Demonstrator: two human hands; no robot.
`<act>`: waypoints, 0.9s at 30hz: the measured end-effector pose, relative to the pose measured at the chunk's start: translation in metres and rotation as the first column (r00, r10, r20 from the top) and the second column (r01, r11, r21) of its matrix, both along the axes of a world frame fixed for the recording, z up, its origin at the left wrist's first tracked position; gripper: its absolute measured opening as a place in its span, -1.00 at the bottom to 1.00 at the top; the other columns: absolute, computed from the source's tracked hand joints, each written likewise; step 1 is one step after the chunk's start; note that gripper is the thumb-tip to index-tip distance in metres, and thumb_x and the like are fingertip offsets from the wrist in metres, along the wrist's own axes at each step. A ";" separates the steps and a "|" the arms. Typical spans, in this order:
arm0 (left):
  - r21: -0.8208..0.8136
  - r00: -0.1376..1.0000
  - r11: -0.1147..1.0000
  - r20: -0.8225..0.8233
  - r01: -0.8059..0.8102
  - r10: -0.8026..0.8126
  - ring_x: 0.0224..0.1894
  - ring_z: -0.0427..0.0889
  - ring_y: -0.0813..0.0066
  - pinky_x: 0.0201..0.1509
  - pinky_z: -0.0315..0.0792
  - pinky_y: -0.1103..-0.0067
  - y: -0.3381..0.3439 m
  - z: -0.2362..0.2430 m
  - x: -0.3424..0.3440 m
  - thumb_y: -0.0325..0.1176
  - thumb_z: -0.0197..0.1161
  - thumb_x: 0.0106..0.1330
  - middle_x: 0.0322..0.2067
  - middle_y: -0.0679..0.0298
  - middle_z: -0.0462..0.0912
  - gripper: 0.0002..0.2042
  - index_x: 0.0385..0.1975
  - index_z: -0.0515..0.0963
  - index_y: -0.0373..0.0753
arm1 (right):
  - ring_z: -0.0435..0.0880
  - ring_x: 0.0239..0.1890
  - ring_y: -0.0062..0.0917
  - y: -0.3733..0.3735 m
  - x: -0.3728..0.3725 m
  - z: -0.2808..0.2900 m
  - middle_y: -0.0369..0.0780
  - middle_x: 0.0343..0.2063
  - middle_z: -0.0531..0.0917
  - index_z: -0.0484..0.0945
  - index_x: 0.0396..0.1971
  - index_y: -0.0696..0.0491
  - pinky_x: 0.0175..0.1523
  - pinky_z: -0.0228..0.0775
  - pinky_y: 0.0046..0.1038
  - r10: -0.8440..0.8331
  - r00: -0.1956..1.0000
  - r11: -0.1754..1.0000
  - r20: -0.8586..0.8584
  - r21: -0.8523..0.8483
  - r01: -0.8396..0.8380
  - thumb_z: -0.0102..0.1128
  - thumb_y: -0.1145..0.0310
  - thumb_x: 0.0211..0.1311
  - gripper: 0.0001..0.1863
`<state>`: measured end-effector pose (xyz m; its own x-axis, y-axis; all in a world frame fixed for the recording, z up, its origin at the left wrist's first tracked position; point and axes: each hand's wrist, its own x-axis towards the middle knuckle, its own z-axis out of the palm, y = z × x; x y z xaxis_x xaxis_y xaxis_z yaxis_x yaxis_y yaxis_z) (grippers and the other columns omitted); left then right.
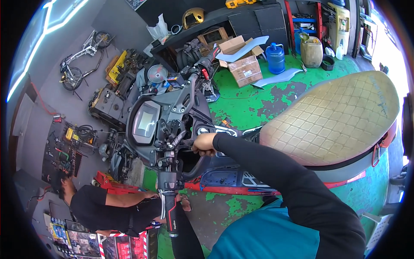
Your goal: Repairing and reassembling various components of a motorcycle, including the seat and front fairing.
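A partly stripped motor scooter stands before me, its front to the left and its tan quilted seat (332, 118) to the right. My right hand (205, 144) reaches into the middle, just behind the handlebar. Its fingers are curled together at the dark opening in the centre panel (189, 159); what they hold, if anything, is hidden. The near handlebar grip (170, 211), black with red lines, points toward me. Beyond this grip my left forearm runs upward, and my left hand (185, 203) shows only in part, its fingers hidden. The digital instrument display (146, 122) faces up.
A person in dark clothes (103, 209) bends at the left, near a red tool cabinet (129, 248). Across the green floor (276, 97) are a cardboard box (245, 70), a blue water jug (275, 58) and pale body panels (280, 78). Machine parts crowd the far left.
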<state>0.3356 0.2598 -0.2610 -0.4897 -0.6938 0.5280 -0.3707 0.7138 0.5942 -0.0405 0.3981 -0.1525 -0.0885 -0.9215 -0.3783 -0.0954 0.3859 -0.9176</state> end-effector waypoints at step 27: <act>0.531 0.871 0.773 -0.487 0.347 -0.056 -0.45 0.59 0.62 -0.37 0.50 0.69 0.009 0.028 -0.045 -0.52 0.23 0.21 -0.41 0.32 0.60 -0.73 -0.09 0.45 -0.29 | 0.28 -0.74 -0.66 0.166 0.091 -0.136 -0.34 -0.68 0.39 0.35 -0.42 0.03 -0.66 0.06 -0.50 -0.294 0.846 0.952 0.445 0.063 0.298 -0.04 0.16 0.45 -0.71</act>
<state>0.2909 0.2687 -0.2334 -0.4839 -0.8427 0.2360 0.1307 0.1970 0.9717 0.0507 0.5643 -0.2887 -0.1823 -0.8816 -0.4354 0.4405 0.3226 -0.8378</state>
